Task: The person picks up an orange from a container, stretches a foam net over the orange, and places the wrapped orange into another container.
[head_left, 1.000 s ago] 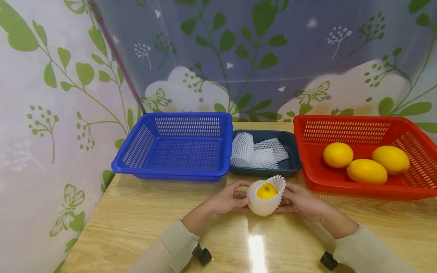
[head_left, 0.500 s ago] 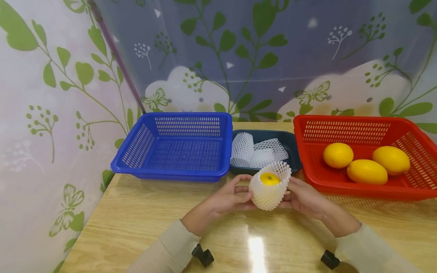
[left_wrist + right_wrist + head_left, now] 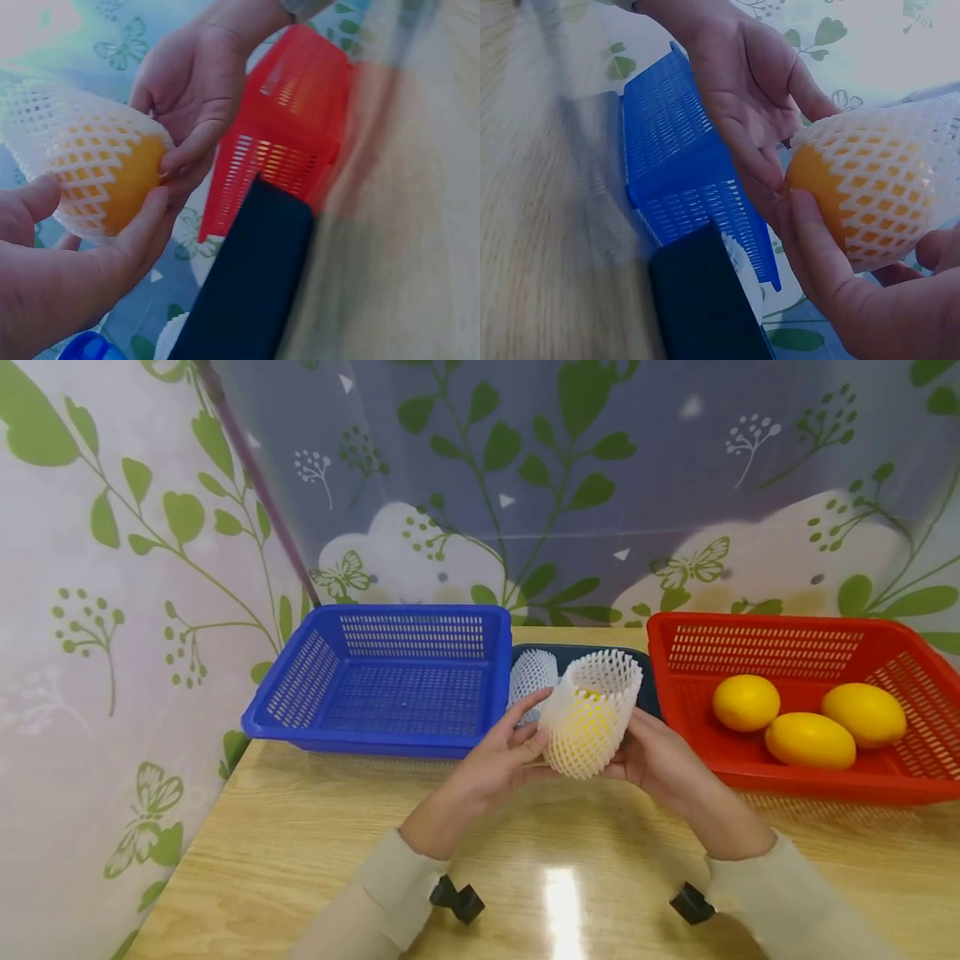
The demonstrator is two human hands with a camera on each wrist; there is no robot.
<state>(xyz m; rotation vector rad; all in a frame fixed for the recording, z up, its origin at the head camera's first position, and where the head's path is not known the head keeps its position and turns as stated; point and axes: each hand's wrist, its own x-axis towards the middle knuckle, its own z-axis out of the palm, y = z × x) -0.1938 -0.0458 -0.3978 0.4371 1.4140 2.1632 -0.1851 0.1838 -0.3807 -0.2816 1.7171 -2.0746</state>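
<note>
A blue basket [image 3: 375,743] sits at centre left of the frame, its near right corner just beside the left hand [image 3: 498,760], whose thumb and fingers curl around a net-wrapped yellow fruit [image 3: 585,727] a little right of centre. The white foam sleeve [image 3: 609,675] stands taller than wide, mouth uppermost, its long axis leaning slightly toward the upper right; in both wrist views the fruit's far end from that mouth shows bare, with fingers pressed to it. Behind, partly hidden by the bundle, a dark tray [image 3: 651,693] lies between the baskets, white foam netting [image 3: 534,675] at its left end. The right hand [image 3: 660,760] grips the fruit from the opposite side, so neither hand is plainly nearer. Just beyond its knuckles rises the left rim of a red basket [image 3: 825,783], holding three yellow fruits [image 3: 810,741] at right. Wooden tabletop [image 3: 555,839] stretches below the hands, between the forearms, to the bottom of the frame.
</note>
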